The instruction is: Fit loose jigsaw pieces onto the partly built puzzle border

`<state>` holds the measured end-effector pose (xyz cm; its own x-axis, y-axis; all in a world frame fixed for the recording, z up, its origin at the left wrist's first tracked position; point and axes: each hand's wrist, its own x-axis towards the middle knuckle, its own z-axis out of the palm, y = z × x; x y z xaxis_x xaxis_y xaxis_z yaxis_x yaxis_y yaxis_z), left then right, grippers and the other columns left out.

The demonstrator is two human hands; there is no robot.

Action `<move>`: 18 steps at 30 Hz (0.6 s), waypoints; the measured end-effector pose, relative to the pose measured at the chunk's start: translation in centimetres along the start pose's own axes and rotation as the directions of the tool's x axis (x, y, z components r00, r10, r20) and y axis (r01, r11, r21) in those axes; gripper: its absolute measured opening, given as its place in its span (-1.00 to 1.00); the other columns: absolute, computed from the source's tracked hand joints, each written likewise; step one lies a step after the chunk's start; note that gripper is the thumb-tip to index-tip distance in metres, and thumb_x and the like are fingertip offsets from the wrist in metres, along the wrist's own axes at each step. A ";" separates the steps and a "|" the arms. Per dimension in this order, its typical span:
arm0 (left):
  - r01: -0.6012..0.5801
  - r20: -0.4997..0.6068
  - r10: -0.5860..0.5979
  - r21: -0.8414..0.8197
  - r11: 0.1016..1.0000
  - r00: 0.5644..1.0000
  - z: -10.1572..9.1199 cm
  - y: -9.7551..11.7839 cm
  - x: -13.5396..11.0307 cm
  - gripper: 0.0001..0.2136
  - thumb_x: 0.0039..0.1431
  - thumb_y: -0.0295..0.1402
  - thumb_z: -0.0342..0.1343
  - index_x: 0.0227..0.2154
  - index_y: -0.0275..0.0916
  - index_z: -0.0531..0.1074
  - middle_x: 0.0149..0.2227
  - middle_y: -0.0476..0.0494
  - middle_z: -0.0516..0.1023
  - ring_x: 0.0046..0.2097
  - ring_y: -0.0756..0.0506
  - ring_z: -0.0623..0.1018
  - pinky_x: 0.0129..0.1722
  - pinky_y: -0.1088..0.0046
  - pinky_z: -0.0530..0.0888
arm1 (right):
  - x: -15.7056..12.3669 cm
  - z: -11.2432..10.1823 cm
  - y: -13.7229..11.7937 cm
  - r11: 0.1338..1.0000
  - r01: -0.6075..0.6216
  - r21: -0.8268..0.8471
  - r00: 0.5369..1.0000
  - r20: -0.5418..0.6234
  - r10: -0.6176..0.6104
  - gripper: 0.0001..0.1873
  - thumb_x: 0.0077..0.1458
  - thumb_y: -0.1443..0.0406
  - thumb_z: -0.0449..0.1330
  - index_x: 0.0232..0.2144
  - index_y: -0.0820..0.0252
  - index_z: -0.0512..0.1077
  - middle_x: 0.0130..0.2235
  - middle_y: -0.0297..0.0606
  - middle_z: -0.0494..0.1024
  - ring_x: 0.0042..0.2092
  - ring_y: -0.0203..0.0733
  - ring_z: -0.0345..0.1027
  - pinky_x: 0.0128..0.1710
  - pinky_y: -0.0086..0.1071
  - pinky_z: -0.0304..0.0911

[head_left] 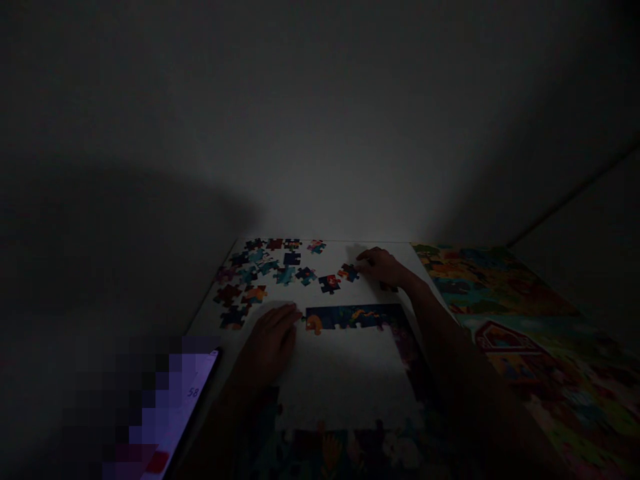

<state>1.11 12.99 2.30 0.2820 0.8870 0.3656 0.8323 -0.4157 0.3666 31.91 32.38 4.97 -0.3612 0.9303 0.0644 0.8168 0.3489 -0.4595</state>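
The scene is very dark. A white board (345, 373) carries a partly joined jigsaw strip (357, 317) along its upper middle and more joined pieces down the right and bottom edges. My left hand (270, 343) lies flat on the board, fingers stretched out, its fingertips next to the strip's left end. My right hand (383, 265) reaches to the far side, fingers bent over a loose blue and red piece (349, 272); whether it grips the piece is unclear. Several loose pieces (265, 270) lie scattered at the far left.
A colourful picture sheet or box lid (505, 300) lies to the right of the board. A lit phone screen (173, 407) sits at the lower left. A plain wall rises behind the board.
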 end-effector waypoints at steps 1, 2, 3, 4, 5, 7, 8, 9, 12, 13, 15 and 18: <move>0.000 0.001 0.000 -0.003 1.000 1.000 0.0 0.0 0.0 -0.67 0.30 -0.39 -0.10 0.02 -0.18 0.47 0.12 -0.19 0.50 0.15 -0.17 0.47 0.17 0.14 0.43 | 0.0 0.3 -0.7 1.000 0.002 -0.011 1.000 0.019 -0.001 -0.60 0.02 0.05 0.29 -0.14 0.13 0.58 -0.08 -0.01 0.57 -0.04 0.14 0.42 0.01 -0.05 0.27; -0.002 0.002 0.002 -0.006 1.000 1.000 -0.1 0.1 0.0 -0.67 0.30 -0.39 -0.10 0.01 -0.17 0.47 0.12 -0.19 0.50 0.15 -0.17 0.47 0.17 0.14 0.43 | 0.0 0.7 -1.3 1.000 0.007 -0.016 0.999 0.037 -0.006 -0.57 0.01 0.01 0.29 -0.13 0.11 0.57 -0.07 -0.01 0.56 -0.04 0.15 0.42 0.00 -0.05 0.27; -0.004 0.003 0.004 -0.009 1.000 1.000 -0.1 0.1 0.0 -0.68 0.30 -0.39 -0.10 0.01 -0.17 0.48 0.12 -0.19 0.50 0.15 -0.16 0.47 0.17 0.15 0.43 | -0.1 1.0 -1.8 1.000 0.011 -0.020 0.999 0.051 -0.010 -0.54 0.00 -0.02 0.29 -0.12 0.10 0.56 -0.07 -0.01 0.55 -0.04 0.15 0.42 -0.02 -0.06 0.28; -0.004 -0.001 0.004 -0.013 1.000 1.000 -0.1 0.1 0.0 -0.68 0.30 -0.39 -0.10 0.00 -0.17 0.48 0.12 -0.19 0.50 0.15 -0.16 0.47 0.17 0.15 0.43 | -0.1 1.3 -2.0 1.000 0.014 -0.027 0.998 0.056 -0.012 -0.52 -0.01 -0.05 0.30 -0.12 0.09 0.56 -0.06 -0.01 0.54 -0.05 0.15 0.42 -0.03 -0.07 0.28; -0.001 -0.005 0.001 -0.018 1.000 1.000 -0.1 0.2 -0.1 -0.68 0.30 -0.39 -0.10 -0.01 -0.18 0.48 0.11 -0.19 0.50 0.15 -0.16 0.47 0.17 0.15 0.43 | -0.1 1.6 -2.1 0.999 0.016 -0.033 0.998 0.054 -0.014 -0.50 -0.03 -0.06 0.31 -0.12 0.09 0.55 -0.06 -0.01 0.53 -0.06 0.14 0.42 -0.04 -0.08 0.28; 0.008 -0.011 -0.008 -0.029 1.000 1.000 0.0 0.3 -0.1 -0.68 0.30 -0.41 -0.11 -0.02 -0.19 0.49 0.11 -0.20 0.51 0.15 -0.16 0.47 0.17 0.13 0.43 | -0.2 2.0 -2.0 0.999 0.017 -0.033 0.999 0.033 -0.016 -0.49 -0.05 -0.07 0.32 -0.12 0.08 0.55 -0.06 0.00 0.51 -0.07 0.14 0.41 -0.05 -0.08 0.29; 0.013 -0.013 -0.013 -0.034 0.999 1.000 0.0 0.3 -0.1 -0.68 0.30 -0.41 -0.11 -0.02 -0.20 0.49 0.10 -0.21 0.51 0.15 -0.17 0.47 0.17 0.12 0.42 | -0.2 2.1 -1.8 1.000 0.018 -0.025 1.000 0.026 -0.018 -0.49 -0.05 -0.07 0.32 -0.13 0.08 0.55 -0.07 0.01 0.51 -0.09 0.14 0.41 -0.06 -0.07 0.29; 0.016 -0.012 -0.016 -0.040 0.999 1.000 0.1 0.3 -0.2 -0.68 0.30 -0.42 -0.11 -0.03 -0.20 0.49 0.10 -0.21 0.51 0.15 -0.17 0.47 0.18 0.11 0.42 | -0.2 2.1 -1.7 1.000 0.020 -0.010 1.000 0.021 -0.020 -0.50 -0.04 -0.07 0.31 -0.13 0.09 0.55 -0.08 0.01 0.50 -0.10 0.14 0.41 -0.06 -0.07 0.29; 0.032 -0.007 -0.033 -0.059 0.998 0.999 0.2 0.3 -0.2 -0.69 0.28 -0.44 -0.10 -0.04 -0.18 0.49 0.11 -0.19 0.51 0.15 -0.17 0.47 0.18 0.10 0.41 | -0.2 2.0 -1.3 0.997 0.037 0.069 0.999 0.017 -0.038 -0.52 -0.04 -0.05 0.32 -0.15 0.08 0.56 -0.09 0.00 0.50 -0.11 0.11 0.41 -0.04 -0.07 0.30; 0.041 -0.009 -0.042 -0.067 0.997 0.999 0.2 0.3 -0.2 -0.69 0.28 -0.45 -0.09 -0.05 -0.17 0.50 0.10 -0.18 0.51 0.15 -0.16 0.47 0.18 0.10 0.42 | -0.2 1.9 -1.2 0.994 0.043 0.098 0.999 0.020 -0.045 -0.53 -0.04 -0.04 0.32 -0.15 0.08 0.56 -0.09 -0.01 0.50 -0.10 0.11 0.41 -0.02 -0.06 0.29; 0.054 -0.020 -0.056 -0.081 0.995 0.998 0.1 0.3 -0.1 -0.70 0.26 -0.46 -0.08 -0.07 -0.16 0.50 0.09 -0.17 0.51 0.13 -0.16 0.48 0.17 0.11 0.43 | -0.3 1.6 -1.1 0.988 0.045 0.145 0.998 0.033 -0.051 -0.53 -0.05 -0.03 0.33 -0.14 0.07 0.56 -0.07 -0.02 0.50 -0.06 0.12 0.40 0.02 -0.05 0.28; 0.052 -0.026 -0.055 -0.088 0.995 0.998 -0.1 0.3 0.0 -0.70 0.25 -0.47 -0.08 -0.10 -0.17 0.51 0.08 -0.18 0.52 0.12 -0.15 0.49 0.16 0.13 0.45 | -0.2 1.4 -0.9 0.983 0.028 0.182 0.998 0.057 -0.039 -0.53 -0.07 0.02 0.35 -0.12 0.09 0.56 -0.04 -0.02 0.49 -0.03 0.14 0.41 0.05 -0.03 0.27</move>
<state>1.33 12.79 2.49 0.2237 0.9028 0.3672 0.8005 -0.3851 0.4593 30.63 31.70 4.16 -0.4175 0.9081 0.0314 0.7113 0.3481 -0.6107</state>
